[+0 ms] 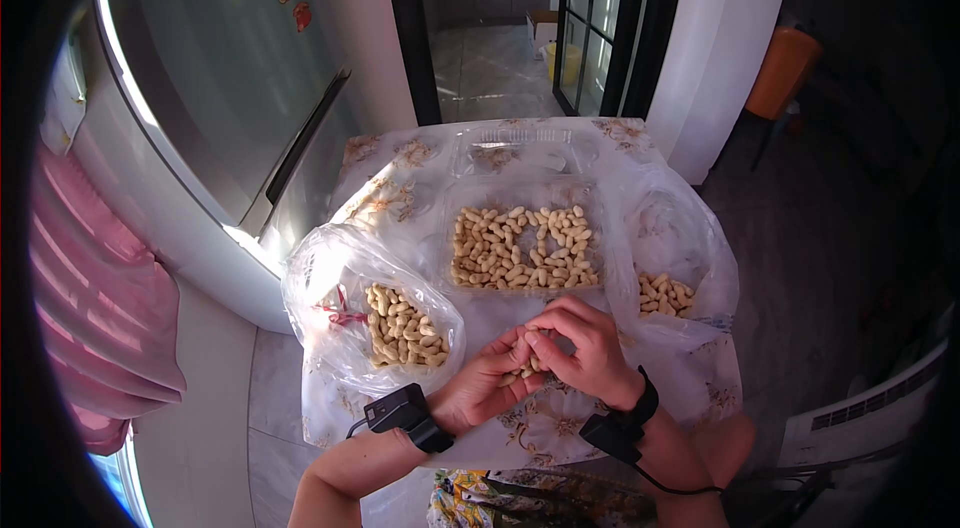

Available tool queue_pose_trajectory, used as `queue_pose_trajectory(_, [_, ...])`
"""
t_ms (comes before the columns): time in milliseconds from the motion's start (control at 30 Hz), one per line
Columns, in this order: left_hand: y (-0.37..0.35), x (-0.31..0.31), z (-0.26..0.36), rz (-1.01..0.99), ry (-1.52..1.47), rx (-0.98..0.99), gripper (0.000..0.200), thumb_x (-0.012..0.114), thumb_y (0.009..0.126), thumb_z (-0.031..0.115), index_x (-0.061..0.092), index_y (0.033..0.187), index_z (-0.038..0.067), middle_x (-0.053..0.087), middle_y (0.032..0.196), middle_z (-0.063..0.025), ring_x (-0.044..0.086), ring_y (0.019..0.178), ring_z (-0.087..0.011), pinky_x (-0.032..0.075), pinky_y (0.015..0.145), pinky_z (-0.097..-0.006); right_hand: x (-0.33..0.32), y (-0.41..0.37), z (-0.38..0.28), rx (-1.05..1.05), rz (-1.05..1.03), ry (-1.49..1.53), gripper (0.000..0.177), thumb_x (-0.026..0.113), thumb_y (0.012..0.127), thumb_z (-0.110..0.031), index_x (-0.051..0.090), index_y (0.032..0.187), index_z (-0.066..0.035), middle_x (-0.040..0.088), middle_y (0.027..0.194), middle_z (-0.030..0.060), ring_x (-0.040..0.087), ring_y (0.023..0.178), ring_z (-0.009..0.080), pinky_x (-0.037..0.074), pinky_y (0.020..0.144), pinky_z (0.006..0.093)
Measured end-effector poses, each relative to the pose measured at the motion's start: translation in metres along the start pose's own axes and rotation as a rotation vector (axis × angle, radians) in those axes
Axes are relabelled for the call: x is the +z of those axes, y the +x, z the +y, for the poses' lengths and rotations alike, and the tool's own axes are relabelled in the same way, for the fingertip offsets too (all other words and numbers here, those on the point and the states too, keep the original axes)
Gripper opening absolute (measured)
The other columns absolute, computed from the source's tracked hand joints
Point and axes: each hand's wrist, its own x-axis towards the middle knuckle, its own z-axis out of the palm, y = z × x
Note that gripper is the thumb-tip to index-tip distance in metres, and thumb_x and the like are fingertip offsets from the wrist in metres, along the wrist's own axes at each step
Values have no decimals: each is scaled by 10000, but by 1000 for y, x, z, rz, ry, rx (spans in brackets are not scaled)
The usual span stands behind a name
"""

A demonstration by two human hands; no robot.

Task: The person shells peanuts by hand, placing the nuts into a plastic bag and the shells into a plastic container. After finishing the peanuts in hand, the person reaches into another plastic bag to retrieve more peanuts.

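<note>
My left hand (492, 386) is cupped, palm up, around a few peanuts in their shells (530, 367). Over it, my right hand (588, 353) brings thumb and fingertips together on a peanut at the left fingertips; the fingers partly cover it. Both hands are above the near part of the table. Just beyond them sits a clear plastic box (525, 192) with a layer of peanuts (500, 268) inside. To the left, an open clear plastic bag (318, 268) holds a pile of peanuts (400, 328). Another clear bag (672, 228) on the right contains a smaller pile (664, 296).
The box's clear lid (522, 160) rests behind it on the flower-patterned tablecloth (620, 133). A refrigerator (230, 58) stands close on the left. Beyond the table, a glass door (590, 18) opens to a kitchen. An orange chair (785, 73) is at the far right.
</note>
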Motion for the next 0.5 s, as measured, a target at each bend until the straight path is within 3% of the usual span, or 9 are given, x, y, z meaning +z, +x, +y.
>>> queue_pose_trajectory(333, [-1, 2, 1, -1, -23, 1, 339, 541, 989, 389, 587, 1185, 116, 645, 1050, -2, 607, 971, -124, 479, 809, -281, 0, 0, -2, 25, -16, 19, 90, 693, 858, -56, 674, 926, -1, 622, 854, 90, 648, 677, 186, 511, 569, 287])
queue_pose_trajectory(500, [-2, 6, 2, 25, -38, -8, 332, 527, 995, 395, 589, 1156, 110, 646, 1037, -14, 608, 950, -130, 475, 790, -280, 0, 1, -1, -14, -9, 5, 87, 680, 869, -51, 681, 943, -6, 630, 850, 88, 642, 674, 190, 505, 562, 296])
